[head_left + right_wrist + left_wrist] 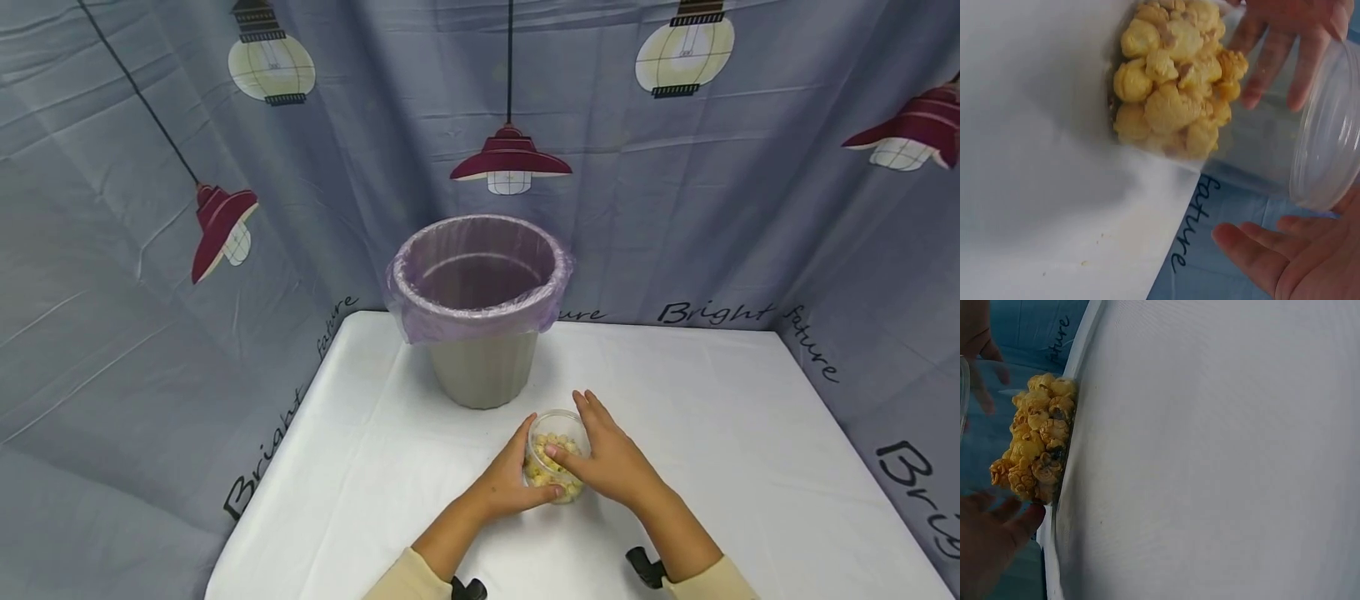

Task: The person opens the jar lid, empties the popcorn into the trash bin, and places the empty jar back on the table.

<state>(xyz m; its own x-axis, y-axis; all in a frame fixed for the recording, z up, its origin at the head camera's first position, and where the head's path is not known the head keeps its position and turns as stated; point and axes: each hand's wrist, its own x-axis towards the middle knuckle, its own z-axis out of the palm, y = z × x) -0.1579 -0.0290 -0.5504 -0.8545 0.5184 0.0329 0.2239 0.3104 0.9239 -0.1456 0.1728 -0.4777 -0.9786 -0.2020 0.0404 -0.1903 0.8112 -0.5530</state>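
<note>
You're likely steadying the clear cylindrical plastic jar of yellow popcorn, left hand holding it, right hand spread wide; lifting would call for both.

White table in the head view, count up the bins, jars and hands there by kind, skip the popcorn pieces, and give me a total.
Bins: 1, the grey bin with a purple liner
Jars: 1, the clear jar with popcorn in it
Hands: 2, the left hand and the right hand
Total: 4
</note>
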